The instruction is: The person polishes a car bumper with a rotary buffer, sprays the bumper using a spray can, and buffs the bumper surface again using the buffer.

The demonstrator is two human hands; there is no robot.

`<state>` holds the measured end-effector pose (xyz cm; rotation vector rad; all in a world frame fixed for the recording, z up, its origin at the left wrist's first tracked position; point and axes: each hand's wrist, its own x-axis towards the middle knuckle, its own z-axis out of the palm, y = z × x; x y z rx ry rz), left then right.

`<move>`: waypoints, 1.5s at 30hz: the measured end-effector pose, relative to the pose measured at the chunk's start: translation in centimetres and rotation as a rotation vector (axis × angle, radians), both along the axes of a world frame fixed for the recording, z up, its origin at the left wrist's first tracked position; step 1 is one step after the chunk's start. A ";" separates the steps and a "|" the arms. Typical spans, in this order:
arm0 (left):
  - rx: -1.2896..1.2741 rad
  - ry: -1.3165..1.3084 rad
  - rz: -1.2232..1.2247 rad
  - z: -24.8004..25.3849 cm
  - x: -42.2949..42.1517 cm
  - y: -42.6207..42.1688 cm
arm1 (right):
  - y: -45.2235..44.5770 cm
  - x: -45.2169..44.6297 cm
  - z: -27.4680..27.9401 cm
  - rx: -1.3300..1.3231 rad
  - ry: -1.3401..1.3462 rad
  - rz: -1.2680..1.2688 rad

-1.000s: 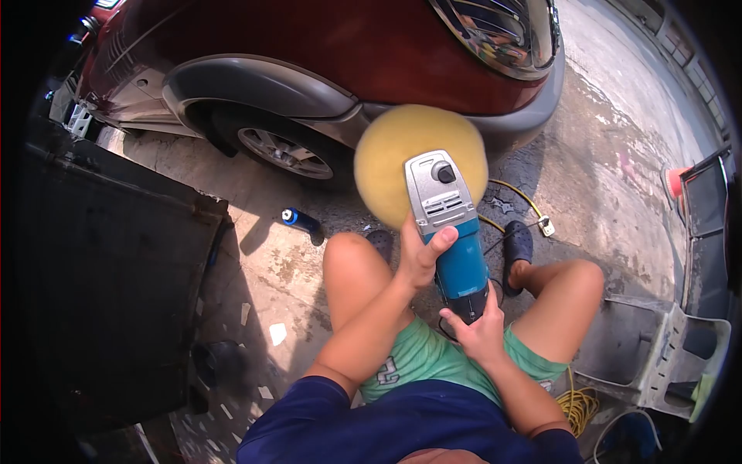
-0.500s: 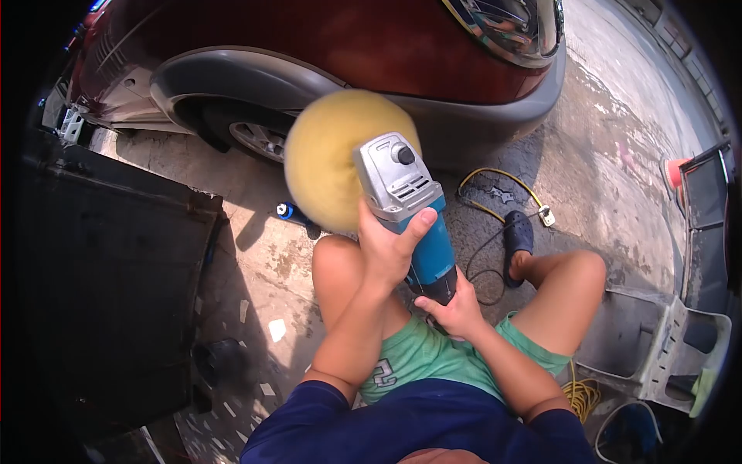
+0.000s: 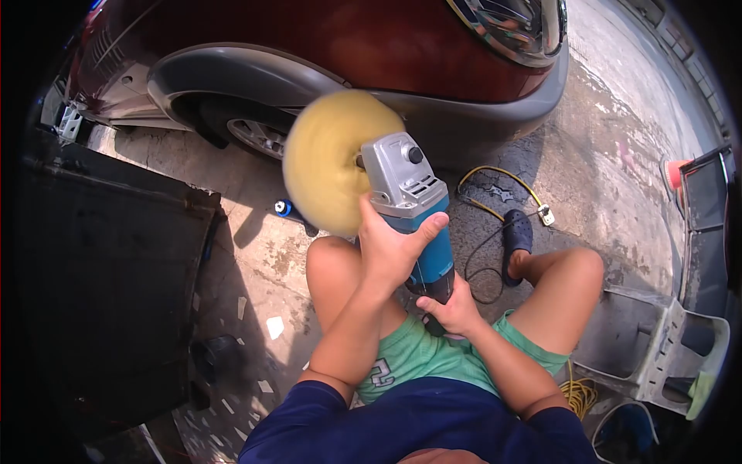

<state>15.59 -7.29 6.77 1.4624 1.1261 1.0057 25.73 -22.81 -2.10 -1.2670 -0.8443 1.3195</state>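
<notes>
A teal and silver power polisher [image 3: 433,247] is held in both hands above my lap. Its round yellow buffing pad [image 3: 325,166] looks smeared, as if spinning, and overlaps the view of the car's wheel and lower bumper; I cannot tell whether it touches the car. My left hand [image 3: 390,251] is wrapped around the body just behind the silver head, thumb on top. Around the black rear handle closes my right hand [image 3: 454,309], nearer my body. The dark red car [image 3: 325,39] with grey trim [image 3: 464,116] stands in front.
A blue-capped bottle [image 3: 284,208] lies on the concrete by the wheel [image 3: 255,135]. Yellow and black cords meet at a white plug [image 3: 546,215] beyond my right shoe [image 3: 517,240]. A white plastic chair [image 3: 657,356] is at right, a dark panel [image 3: 108,286] at left.
The polisher has shifted slightly right and turned a little, so the pad appears more edge-on and its spindle shows. Both hands keep their grip.
</notes>
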 end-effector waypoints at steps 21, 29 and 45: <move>-0.018 -0.068 -0.004 -1.7 0.7 -0.7 | -0.6 0.6 -0.7 0.065 -0.125 -0.057; -0.061 -0.209 -0.050 -2.4 0.6 -0.6 | -0.6 1.4 -1.1 -0.011 -0.294 -0.035; -0.446 -0.661 -0.143 -7.6 1.0 -2.0 | -2.3 5.6 -2.7 -0.040 -0.761 -0.066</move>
